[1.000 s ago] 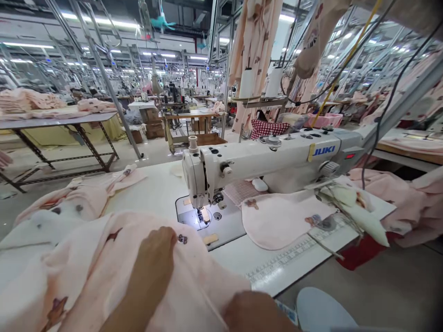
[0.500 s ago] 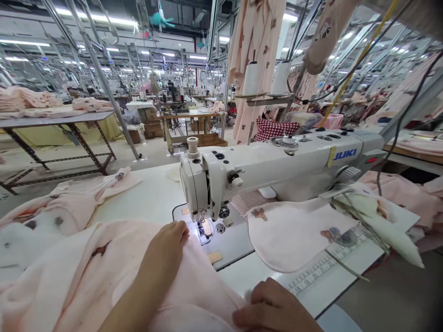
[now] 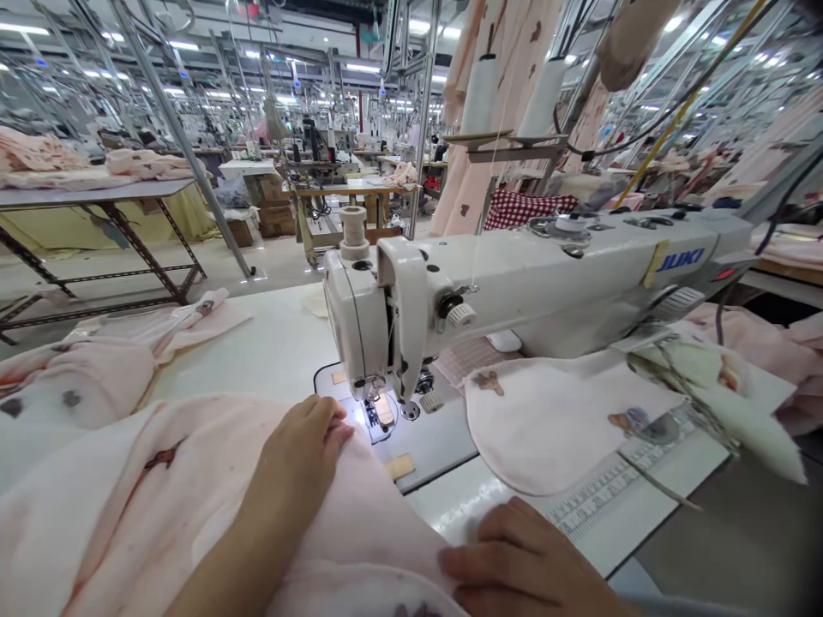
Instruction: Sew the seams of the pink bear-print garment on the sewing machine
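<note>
I judge the step in hand to be aligning the pink cloth (image 3: 379, 523), which lies on the table (image 3: 244, 347), its edge just beside the presser foot (image 3: 374, 416). The left hand (image 3: 302, 454) pinches that edge; the right hand (image 3: 524, 557) touches the cloth, fingers curled, whether gripping I cannot tell. The next move, I judge, calls for keeping the cloth flat and guiding its edge under the foot
</note>
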Available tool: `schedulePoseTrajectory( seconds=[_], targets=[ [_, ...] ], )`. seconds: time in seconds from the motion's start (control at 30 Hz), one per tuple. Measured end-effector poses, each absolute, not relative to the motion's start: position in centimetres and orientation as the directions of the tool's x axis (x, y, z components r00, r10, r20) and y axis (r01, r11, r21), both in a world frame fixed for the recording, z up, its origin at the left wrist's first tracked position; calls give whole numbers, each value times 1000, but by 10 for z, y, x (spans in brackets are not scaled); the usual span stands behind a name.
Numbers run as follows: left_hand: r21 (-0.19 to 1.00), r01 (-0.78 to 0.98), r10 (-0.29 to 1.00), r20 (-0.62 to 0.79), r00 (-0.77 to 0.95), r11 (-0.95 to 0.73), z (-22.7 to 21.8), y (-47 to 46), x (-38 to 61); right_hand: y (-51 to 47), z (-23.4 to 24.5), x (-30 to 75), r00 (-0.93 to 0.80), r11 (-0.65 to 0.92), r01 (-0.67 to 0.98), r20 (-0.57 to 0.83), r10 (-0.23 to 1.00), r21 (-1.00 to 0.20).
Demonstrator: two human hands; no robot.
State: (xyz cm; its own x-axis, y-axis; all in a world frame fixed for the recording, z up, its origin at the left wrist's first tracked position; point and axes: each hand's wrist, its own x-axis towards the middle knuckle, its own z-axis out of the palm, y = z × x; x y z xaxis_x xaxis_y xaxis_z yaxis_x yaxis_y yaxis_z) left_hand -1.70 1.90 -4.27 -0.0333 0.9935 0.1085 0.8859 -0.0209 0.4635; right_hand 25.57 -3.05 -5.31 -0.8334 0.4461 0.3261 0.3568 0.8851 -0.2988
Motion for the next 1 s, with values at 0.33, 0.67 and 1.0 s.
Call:
schedulePoseTrajectory(
  seconds=[0.33, 0.67, 1.0],
  targets=[
    [361, 929, 975, 221, -9, -73, -45, 21, -16, -34, -54, 253, -750, 858, 402, 422, 509, -319],
    [5, 904, 843, 364, 396, -427, -58, -25, -14, -34, -47, 262, -786, 877, 392, 395, 476, -277],
    [35, 889, 838, 352, 417, -457, -66, -8, -7, -38, -47, 272, -777, 858, 450, 366, 512, -246]
  ],
)
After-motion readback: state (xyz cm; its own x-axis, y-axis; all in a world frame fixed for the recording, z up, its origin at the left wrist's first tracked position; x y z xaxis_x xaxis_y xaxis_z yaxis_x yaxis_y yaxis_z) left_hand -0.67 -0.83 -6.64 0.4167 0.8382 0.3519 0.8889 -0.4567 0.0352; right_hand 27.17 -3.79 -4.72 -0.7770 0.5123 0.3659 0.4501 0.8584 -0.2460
